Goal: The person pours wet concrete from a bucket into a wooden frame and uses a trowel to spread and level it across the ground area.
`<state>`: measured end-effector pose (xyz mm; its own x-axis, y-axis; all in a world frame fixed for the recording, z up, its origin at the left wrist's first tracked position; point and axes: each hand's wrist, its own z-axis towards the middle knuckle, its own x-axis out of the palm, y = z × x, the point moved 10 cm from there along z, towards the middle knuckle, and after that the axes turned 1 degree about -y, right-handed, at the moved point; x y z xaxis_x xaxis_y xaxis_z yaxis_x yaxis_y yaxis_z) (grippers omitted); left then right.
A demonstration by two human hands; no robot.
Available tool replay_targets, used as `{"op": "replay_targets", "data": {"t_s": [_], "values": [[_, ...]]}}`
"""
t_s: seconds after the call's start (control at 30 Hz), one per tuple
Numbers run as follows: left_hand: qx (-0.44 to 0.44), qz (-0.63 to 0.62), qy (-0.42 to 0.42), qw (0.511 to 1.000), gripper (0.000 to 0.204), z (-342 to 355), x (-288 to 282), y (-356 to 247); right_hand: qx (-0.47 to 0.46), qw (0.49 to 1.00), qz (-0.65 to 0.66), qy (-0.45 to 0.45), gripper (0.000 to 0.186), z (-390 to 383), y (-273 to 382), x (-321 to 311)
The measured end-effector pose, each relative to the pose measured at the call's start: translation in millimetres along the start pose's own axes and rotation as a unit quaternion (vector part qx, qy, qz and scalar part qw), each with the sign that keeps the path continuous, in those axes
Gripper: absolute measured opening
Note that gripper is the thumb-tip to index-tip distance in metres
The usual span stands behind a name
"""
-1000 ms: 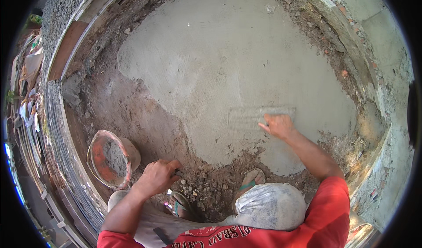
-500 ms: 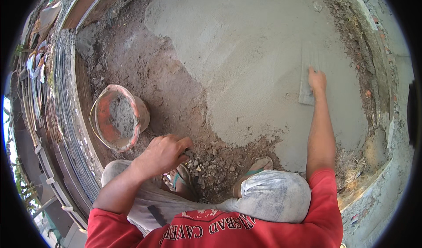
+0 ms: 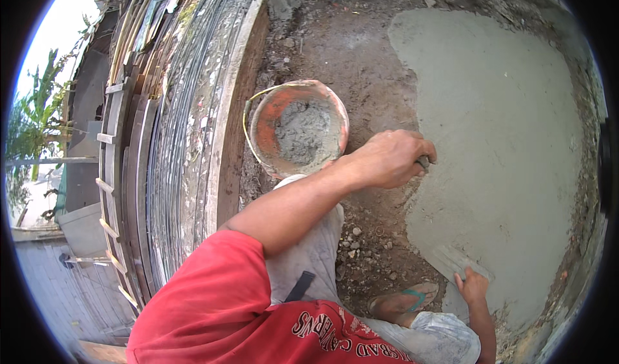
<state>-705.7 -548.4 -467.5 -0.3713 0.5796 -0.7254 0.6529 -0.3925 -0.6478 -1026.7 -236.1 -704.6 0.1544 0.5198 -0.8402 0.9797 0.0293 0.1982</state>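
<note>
My left hand (image 3: 394, 157) is closed over the bare soil to the right of the bucket. A bit of something dark grey (image 3: 423, 162) shows at its fingertips, too little to name. My right hand (image 3: 474, 284) grips a flat trowel (image 3: 451, 261) at the near edge of the wet mortar layer (image 3: 496, 138). The trowel's blade lies flat on the grey surface, and its handle is hidden under my fingers. At my left, an orange bucket (image 3: 263, 128) with a raised wire handle contains grey mortar (image 3: 306, 132).
A wooden board (image 3: 237, 106) runs along the left of the soil, with long thin rods (image 3: 174, 151) and stacked planks beyond it. Loose stones (image 3: 354, 245) lie between my legs. My sandalled foot (image 3: 403, 299) rests close to the trowel.
My right hand has drawn the trowel back toward me, to the mortar's near edge. My left hand has moved forward past the bucket, still closed. The view has swung left.
</note>
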Motion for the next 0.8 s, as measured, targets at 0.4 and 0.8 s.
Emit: {"op": "replay_targets", "data": {"t_s": [0.4, 0.8], "values": [[-0.407, 0.25, -0.355, 0.803, 0.077, -238, -280, 370, 0.43, 0.881, 0.004, -0.198, 0.05, -258, -114, -123], [-0.362, -0.367, -0.171, 0.84, 0.05, -224, -47, 422, 0.664, 0.643, 0.349, -0.154, 0.042, -438, 176, 124]]}}
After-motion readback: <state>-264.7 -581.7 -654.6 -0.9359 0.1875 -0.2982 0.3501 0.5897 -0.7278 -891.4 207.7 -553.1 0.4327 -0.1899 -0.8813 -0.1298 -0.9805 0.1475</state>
